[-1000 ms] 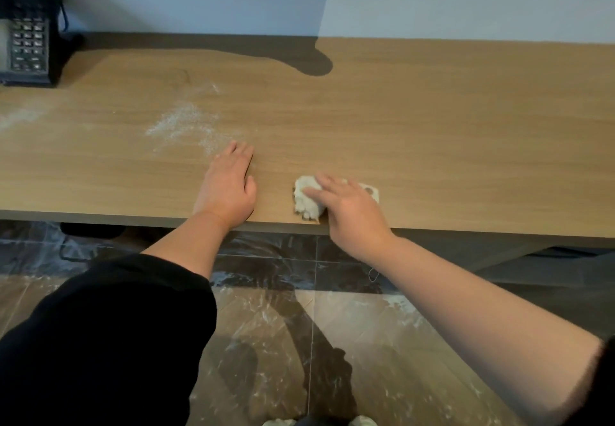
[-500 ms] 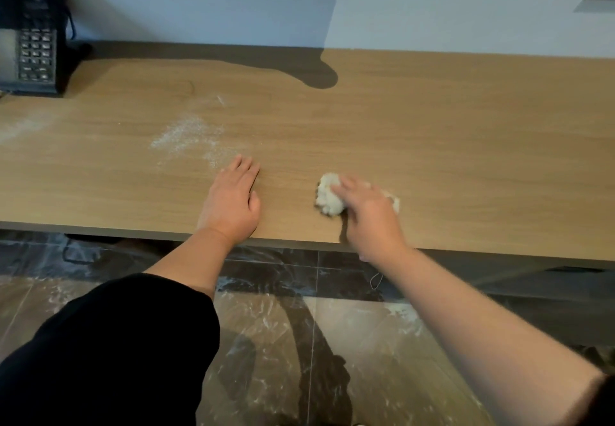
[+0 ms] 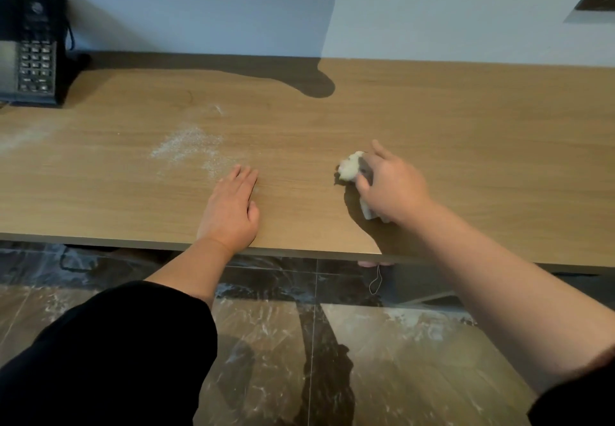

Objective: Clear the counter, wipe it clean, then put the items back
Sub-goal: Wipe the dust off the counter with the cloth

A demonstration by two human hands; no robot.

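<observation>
Now the right hand [image 3: 392, 189], fingers curled round the cloth [image 3: 349, 166], has wiped inward, right of the powder [image 3: 189, 146], still unwiped beside the left hand [image 3: 229, 212], flat, fingers together.

Office or hotel room, desk phone [image 3: 31, 48], wooden counter [image 3: 432, 119]

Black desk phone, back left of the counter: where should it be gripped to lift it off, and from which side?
Grip the phone body across its width, low on the side edges, coming from the front and above. The wall blocks the back, and the cord leaves at its right rear, so stay forward of that. Its left edge is out of frame.
</observation>
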